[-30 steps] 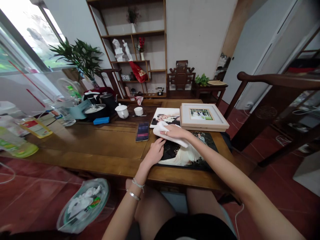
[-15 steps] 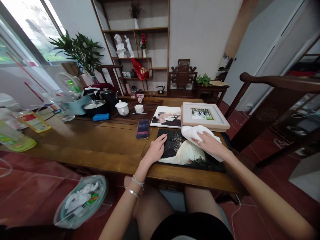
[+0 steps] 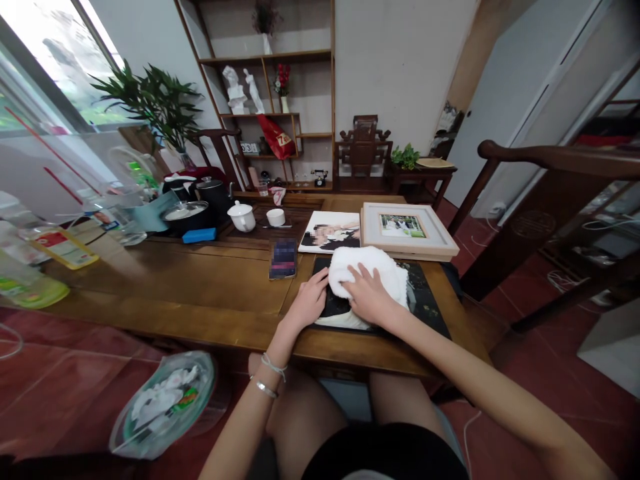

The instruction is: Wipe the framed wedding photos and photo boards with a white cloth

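Note:
A dark photo panel [image 3: 431, 308] with a pale dress in its picture lies flat at the front right of the wooden table. My left hand [image 3: 309, 303] rests at the panel's left edge, fingers stretched out and holding nothing. On top of the panel, my right hand [image 3: 371, 298] presses a folded white towel [image 3: 367, 259], fingers spread over it. The towel covers the middle of the picture and comes close to my left fingertips. Just behind lie a white-edged photo panel [image 3: 327, 231] and a light wooden photo frame [image 3: 440, 241].
On the wooden table [image 3: 220, 287], a phone [image 3: 283, 259] lies left of the panel. Farther back stand a white lidded teapot [image 3: 241, 217], a white cup [image 3: 275, 217] and a blue block [image 3: 199, 235]. Bottles [image 3: 63, 247] crowd the left end. A lined bin [image 3: 200, 380] stands below; a chair [image 3: 530, 220] is right.
My right hand has slid the white towel leftward across the dark panel, from its right side to its middle. My left hand stays at the left edge. The view has shifted slightly.

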`<state>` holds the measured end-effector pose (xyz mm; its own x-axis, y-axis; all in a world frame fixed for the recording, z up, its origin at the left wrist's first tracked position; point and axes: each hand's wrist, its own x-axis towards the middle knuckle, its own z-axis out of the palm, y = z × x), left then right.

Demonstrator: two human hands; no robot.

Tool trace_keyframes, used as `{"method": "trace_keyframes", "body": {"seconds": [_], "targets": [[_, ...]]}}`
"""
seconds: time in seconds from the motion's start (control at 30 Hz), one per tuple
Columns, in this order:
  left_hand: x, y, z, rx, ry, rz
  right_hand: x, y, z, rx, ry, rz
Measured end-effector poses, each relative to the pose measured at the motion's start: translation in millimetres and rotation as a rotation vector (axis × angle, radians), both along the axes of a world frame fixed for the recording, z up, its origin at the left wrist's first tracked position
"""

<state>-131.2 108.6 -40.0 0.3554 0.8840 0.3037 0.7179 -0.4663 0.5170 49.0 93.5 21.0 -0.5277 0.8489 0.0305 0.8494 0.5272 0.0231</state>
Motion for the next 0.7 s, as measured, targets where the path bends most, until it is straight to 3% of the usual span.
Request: {"method": "trace_keyframes", "body": {"seconds": [0.17, 0.23, 0.3, 0.53, 0.6, 0.7], "targets": [[1, -2, 4.8, -0.017, 0.036, 0.0, 4, -66, 3.5, -0.094, -0.014, 0.07], [2, -3, 6.1, -0.017, 0.04, 0.005, 6, -79, 4.3, -0.124, -0.01, 0.086], [2, -3, 5.9, -0.014, 0.044, 0.004, 8, -74, 4.6, -0.128, -0.004, 0.083], [0, 0, -1.8, 0.006, 0.032, 0.013, 17, -8, 5.0, -0.048, 0.003, -0.033], [0, 0, -2.6, 0.006, 0.03, 0.011, 15, -14, 4.3, -0.042, 0.002, -0.043], [0, 0, -2.1, 0.013, 0.034, 0.01, 12, -49, 2.0, -0.069, 0.013, 0.008]]}}
